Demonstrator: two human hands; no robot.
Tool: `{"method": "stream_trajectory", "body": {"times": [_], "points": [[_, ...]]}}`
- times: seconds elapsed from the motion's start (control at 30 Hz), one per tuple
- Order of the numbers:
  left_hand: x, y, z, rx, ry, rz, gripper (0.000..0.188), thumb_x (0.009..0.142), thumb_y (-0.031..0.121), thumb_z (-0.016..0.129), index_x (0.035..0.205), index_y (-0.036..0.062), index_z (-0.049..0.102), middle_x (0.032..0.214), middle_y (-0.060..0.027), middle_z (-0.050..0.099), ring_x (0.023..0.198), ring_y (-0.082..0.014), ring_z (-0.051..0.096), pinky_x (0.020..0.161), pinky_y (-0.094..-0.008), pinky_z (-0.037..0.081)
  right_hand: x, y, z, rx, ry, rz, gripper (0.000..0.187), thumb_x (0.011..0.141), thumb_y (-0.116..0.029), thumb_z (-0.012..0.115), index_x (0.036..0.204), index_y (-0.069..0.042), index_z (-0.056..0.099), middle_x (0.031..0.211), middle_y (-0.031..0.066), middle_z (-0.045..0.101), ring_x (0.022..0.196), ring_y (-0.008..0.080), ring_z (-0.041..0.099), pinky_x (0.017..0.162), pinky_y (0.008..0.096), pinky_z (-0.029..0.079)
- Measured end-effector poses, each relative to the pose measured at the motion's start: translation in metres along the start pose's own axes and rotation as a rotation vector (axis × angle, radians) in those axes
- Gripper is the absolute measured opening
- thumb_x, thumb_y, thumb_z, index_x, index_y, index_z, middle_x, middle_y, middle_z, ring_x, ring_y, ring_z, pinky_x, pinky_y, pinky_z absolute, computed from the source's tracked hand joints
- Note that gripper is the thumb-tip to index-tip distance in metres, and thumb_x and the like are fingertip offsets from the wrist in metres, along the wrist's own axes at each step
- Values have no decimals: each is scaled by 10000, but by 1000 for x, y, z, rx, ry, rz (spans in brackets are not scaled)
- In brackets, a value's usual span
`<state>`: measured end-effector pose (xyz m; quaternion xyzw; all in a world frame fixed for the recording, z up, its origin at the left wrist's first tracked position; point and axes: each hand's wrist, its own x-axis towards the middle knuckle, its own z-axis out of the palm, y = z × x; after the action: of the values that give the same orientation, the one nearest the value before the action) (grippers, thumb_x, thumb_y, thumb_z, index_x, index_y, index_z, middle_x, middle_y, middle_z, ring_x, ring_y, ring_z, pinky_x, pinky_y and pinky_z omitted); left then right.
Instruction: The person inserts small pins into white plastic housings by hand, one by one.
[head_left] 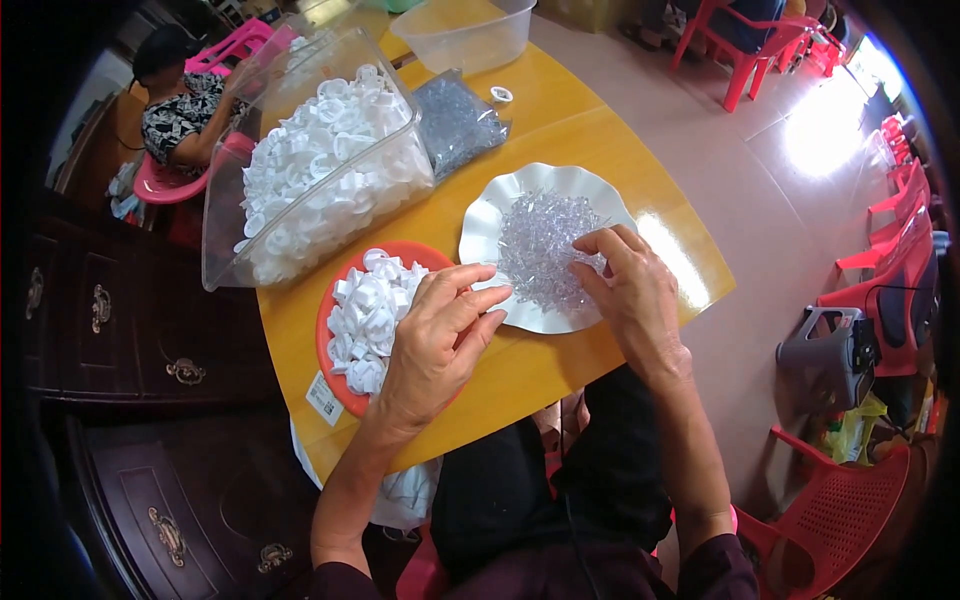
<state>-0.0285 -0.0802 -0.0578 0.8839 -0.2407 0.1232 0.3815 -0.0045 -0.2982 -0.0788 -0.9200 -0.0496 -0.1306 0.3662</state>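
My left hand (437, 335) is above the near edge of the red-orange plate (322, 335) of white plastic caps (372, 310). Its thumb and fingers are curled together in a pinch beside the scalloped white plate (480, 215). Something whitish shows between the fingertips, hard to tell from the plate behind. Over the right side of that white plate, my right hand (637, 295) reaches into a pile of small clear plastic pieces (545, 245). Its thumb and forefinger are apart at the pile, with no piece visible between them.
A large clear bin (415, 125) heaped with white caps stands at the far left, beside a bag of clear pieces (460, 120). A loose white ring (501, 94) and an empty tub (470, 40) lie beyond. Dark drawers (150, 330) flank the yellow table (590, 130); another person (185, 110) sits far left.
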Motion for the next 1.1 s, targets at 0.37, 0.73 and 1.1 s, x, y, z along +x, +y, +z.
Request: {"method": "stream_trajectory", "body": {"times": [0.37, 0.73, 1.1], "points": [[-16, 9, 1, -47, 4, -10, 250, 819, -17, 723, 1063, 36, 706, 1120, -103, 648, 995, -277, 628, 838, -359, 525, -5, -6, -12, 37, -34, 46, 124, 847, -168, 706, 910, -68, 670, 916, 79, 668, 800, 263, 661, 706, 377, 524], [-56, 16, -1, -683, 59, -485, 241, 889, 21, 712, 1127, 16, 671, 968, -22, 644, 858, -54, 598, 754, -210, 493, -54, -54, 0, 213, -121, -242, 111, 815, -155, 734, 857, -107, 643, 820, 49, 616, 776, 249, 639, 607, 376, 509], [-116, 32, -12, -894, 132, -564, 80, 928, -31, 650, 999, 0, 632, 983, -30, 609, 855, -63, 583, 773, -201, 471, -106, -60, 29, 852, -449, 110, 120, 861, -61, 743, 968, -25, 701, 813, 21, 678, 645, 60, 565, 577, 217, 440]]}}
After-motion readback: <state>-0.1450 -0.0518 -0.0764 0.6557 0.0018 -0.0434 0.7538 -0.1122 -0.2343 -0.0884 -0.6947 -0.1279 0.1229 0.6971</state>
